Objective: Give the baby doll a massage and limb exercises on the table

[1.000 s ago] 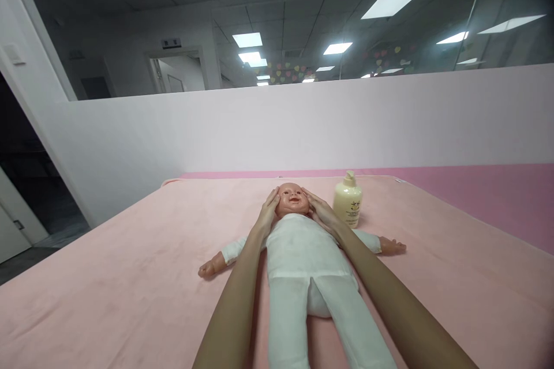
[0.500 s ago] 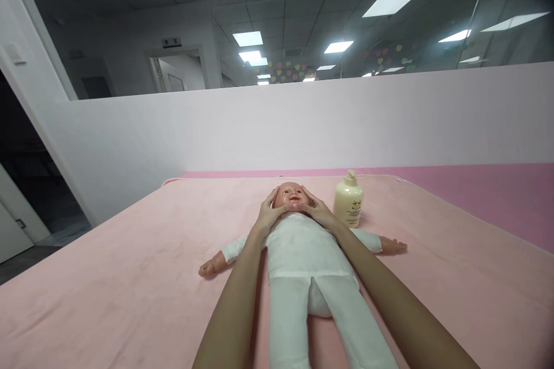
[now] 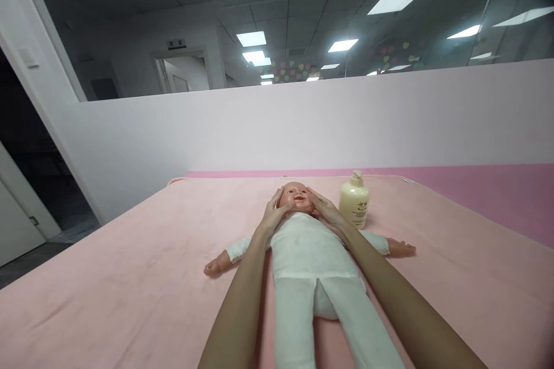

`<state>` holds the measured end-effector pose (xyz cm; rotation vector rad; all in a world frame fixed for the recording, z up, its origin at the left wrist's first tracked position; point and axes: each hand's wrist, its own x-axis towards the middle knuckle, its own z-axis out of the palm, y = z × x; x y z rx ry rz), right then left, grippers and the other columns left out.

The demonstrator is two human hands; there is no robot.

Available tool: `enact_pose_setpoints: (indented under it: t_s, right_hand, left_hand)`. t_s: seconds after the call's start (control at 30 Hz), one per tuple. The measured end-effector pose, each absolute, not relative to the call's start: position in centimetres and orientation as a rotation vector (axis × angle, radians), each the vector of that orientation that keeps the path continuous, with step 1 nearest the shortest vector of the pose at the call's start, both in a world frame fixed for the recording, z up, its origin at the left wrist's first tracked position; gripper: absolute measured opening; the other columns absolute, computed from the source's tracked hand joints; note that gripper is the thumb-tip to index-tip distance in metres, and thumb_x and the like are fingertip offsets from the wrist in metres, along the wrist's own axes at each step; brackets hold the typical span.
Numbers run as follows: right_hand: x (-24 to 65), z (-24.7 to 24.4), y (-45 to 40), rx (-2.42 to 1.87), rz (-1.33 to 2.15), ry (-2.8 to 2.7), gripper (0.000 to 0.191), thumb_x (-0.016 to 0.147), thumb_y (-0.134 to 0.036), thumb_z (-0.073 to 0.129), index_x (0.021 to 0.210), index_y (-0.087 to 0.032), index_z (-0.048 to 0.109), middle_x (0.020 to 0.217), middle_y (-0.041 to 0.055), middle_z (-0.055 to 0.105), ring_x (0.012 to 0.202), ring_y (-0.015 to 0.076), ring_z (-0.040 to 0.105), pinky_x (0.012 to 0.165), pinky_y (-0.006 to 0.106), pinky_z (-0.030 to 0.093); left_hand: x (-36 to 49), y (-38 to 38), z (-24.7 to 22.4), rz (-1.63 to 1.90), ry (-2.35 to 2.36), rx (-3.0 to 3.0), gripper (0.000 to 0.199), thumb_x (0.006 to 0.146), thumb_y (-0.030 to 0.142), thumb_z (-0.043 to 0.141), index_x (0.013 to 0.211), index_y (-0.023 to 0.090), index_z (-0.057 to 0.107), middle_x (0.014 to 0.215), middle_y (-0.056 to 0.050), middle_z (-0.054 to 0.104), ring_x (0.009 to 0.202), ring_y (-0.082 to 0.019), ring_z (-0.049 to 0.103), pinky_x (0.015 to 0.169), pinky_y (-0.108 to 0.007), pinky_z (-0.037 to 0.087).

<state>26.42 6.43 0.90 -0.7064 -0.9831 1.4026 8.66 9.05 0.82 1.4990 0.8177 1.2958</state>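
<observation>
A baby doll [image 3: 314,253] in a white cloth body lies on its back on a pink blanket [image 3: 142,253], its arms spread to both sides. My left hand [image 3: 275,207] rests against the left side of the doll's head, fingers along the head and thumb on the cheek. On the other side, my right hand [image 3: 324,207] touches the head with its fingers extended; its thumb is low beside the chin. Neither hand is wrapped round the head. Both forearms run alongside the doll's body.
A pale yellow pump bottle [image 3: 354,202] stands on the blanket just right of my right hand. Behind the blanket rises a white low wall [image 3: 303,127] with glass above. A doorway and a white door [image 3: 19,213] are at the left.
My right thumb has moved down from the doll's chin and cheek. My left hand keeps its place on the head. The whole view has shifted slightly.
</observation>
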Motion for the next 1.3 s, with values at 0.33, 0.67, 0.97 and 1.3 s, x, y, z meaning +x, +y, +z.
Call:
enact_pose_setpoints:
  t_s: [0.33,0.67,0.97,1.3]
  right_hand:
    - [26.3,1.1,6.0,-0.764,1.305,-1.128,0.09,0.057,-0.034,0.082,0.136,-0.027,0.04,0.139,0.0047,0.044,0.123,0.0223,0.047,0.097,0.031,0.046]
    - [26.6,0.5,6.5,-0.81,1.276,-1.198,0.09,0.063,-0.049,0.075,0.14,-0.028,0.033,0.141,0.0043,0.04,0.122,0.0236,0.048,0.095,0.033,0.048]
    - [26.5,0.6,6.7,-0.806,1.317,-1.147,0.075,0.071,-0.052,0.066,0.137,-0.032,0.037,0.137,0.0019,0.046,0.115,0.0211,0.054,0.094,0.033,0.048]
    - [26.5,0.0,7.6,-0.745,1.274,-1.108,0.066,0.076,-0.055,0.059,0.135,-0.029,0.042,0.138,0.0032,0.045,0.118,0.0213,0.052,0.094,0.035,0.048]
  left_hand:
    - [8.4,9.2,0.7,1.281,0.841,1.523,0.078,0.067,0.044,0.073,0.136,0.026,0.042,0.149,-0.003,0.026,0.138,-0.023,0.022,0.113,-0.033,0.022]
    - [8.5,9.4,0.7,1.309,0.806,1.437,0.075,0.064,0.041,0.076,0.132,0.025,0.048,0.146,-0.004,0.033,0.137,-0.023,0.027,0.113,-0.034,0.025]
    - [8.4,9.0,1.2,1.267,0.732,1.157,0.067,0.064,0.033,0.076,0.127,0.026,0.054,0.139,-0.006,0.045,0.128,-0.027,0.041,0.108,-0.039,0.034]
    - [8.9,9.0,0.9,1.273,0.748,1.343,0.082,0.06,0.036,0.078,0.134,0.029,0.044,0.144,-0.003,0.038,0.131,-0.025,0.037,0.108,-0.035,0.033]
